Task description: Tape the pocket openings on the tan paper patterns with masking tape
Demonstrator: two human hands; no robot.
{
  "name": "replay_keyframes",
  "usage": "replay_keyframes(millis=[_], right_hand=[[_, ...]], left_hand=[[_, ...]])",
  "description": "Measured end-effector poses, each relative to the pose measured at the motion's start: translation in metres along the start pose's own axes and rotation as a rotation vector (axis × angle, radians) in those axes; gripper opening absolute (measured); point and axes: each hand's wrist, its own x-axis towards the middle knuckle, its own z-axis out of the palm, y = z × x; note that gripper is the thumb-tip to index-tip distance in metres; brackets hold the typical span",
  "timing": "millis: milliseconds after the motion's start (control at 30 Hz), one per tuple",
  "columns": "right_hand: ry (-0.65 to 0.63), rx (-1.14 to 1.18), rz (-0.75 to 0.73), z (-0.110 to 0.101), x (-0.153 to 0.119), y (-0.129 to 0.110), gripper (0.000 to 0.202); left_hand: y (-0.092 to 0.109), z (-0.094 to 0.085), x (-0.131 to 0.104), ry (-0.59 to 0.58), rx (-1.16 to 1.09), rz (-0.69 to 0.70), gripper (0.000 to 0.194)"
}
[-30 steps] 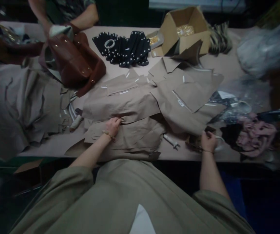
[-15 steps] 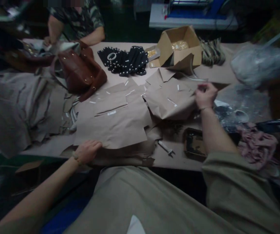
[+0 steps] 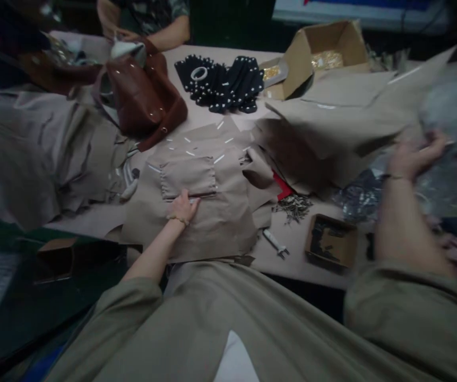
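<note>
Item: tan pattern piece (image 3: 188, 178), small rect. panel w/ stitched edge, lying flat on a larger tan sheet (image 3: 204, 228) at near-centre of tabletop (image 3: 93, 223); long axis runs left-right across the view. Left hand (image 3: 182, 208) rests palm-down on sheet, fingers close together, tips touching panel's near edge; panel lies just beyond the fingers, away from the body. Left hand is the nearer by far. Right hand (image 3: 411, 156) well apart at right, raised, fingers curled on the edge of a lifted stack of tan sheets (image 3: 343, 114); blurred, exact grip cannot tell. Under/by the lifted stack: red scrap (image 3: 282, 187), heap of small metal bits (image 3: 295, 204), shallow brown tray (image 3: 332, 245), small white-handled tool (image 3: 275, 243) near the front edge. Farther: black studded straps (image 3: 224, 85) w/ white ring on top, open carton (image 3: 324, 50) w/ gold fittings, brown leather bag (image 3: 143, 101), loose tan cloth (image 3: 25, 154) at left. Co-worker's hands (image 3: 120, 37) at far side, at the bag's top.
</note>
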Motion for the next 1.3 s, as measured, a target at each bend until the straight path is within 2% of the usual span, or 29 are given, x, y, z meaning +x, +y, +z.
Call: replay_keyframes(millis=[33,67,100,133,167,200,267,333,400,500,567,700,800,933,1067,1133,1200,1233,1300], right_hand=[[-0.072,-0.056,0.155,-0.021,-0.049,0.011,0.053],[-0.189,-0.095,0.232,-0.042,-0.099,0.021,0.047],[-0.358,-0.101,0.225,-0.062,-0.147,0.029,0.038],[-0.472,-0.099,0.221,-0.082,-0.193,0.035,0.025],[-0.537,-0.104,0.229,-0.099,-0.235,0.041,0.016],[-0.631,-0.103,0.218,-0.113,-0.271,0.046,0.017],[-0.791,-0.136,0.146,-0.133,-0.325,0.053,0.025],[-0.895,-0.164,0.06,-0.139,-0.355,0.055,0.031],[-0.912,-0.182,0.018,-0.134,-0.365,0.054,0.034],[-0.806,-0.305,0.082,-0.115,-0.357,0.049,0.039],[-0.756,-0.438,0.16,-0.102,-0.348,0.047,0.044],[-0.779,-0.536,0.249,-0.084,-0.342,0.039,0.042],[-0.743,-0.527,0.287,-0.079,-0.346,0.031,0.033],[-0.662,-0.47,0.377,-0.082,-0.344,0.027,0.031],[-0.504,-0.457,0.464,-0.087,-0.333,0.021,0.031],[-0.382,-0.352,0.442,-0.08,-0.334,-0.005,0.033],[-0.352,-0.12,0.379,-0.07,-0.35,-0.058,0.037],[-0.407,0.032,0.351,-0.064,-0.365,-0.093,0.039],[-0.652,0.367,0.332,-0.054,-0.403,-0.17,0.045]], left_hand=[[0.005,0.004,0.006,0.001,0.013,-0.004,0.052],[0.007,0.006,0.01,0.001,0.032,-0.001,0.049],[0.006,0.008,0.014,0.0,0.056,0.003,0.047],[0.002,0.008,0.018,-0.004,0.084,0.011,0.047],[-0.004,0.007,0.023,-0.008,0.114,0.029,0.047],[-0.01,0.004,0.028,-0.008,0.146,0.048,0.047],[-0.021,-0.001,0.037,0.003,0.211,0.088,0.048],[-0.027,-0.005,0.043,0.006,0.265,0.135,0.047],[-0.029,-0.002,0.043,-0.026,0.286,0.232,0.045],[-0.028,0.008,0.034,-0.062,0.248,0.327,0.047],[-0.028,0.014,0.025,-0.028,0.192,0.286,0.05],[-0.035,0.015,0.013,0.008,0.042,0.237,0.053],[-0.051,0.01,0.008,-0.004,-0.048,0.264,0.05],[-0.084,0.006,0.001,-0.002,-0.145,0.306,0.044],[-0.118,0.006,-0.007,0.006,-0.212,0.392,0.037],[-0.128,0.006,-0.013,0.023,-0.244,0.471,0.032],[-0.126,0.005,-0.022,0.047,-0.267,0.582,0.027],[-0.121,0.004,-0.028,0.055,-0.28,0.657,0.026],[-0.105,0.001,-0.039,0.049,-0.311,0.834,0.028]])
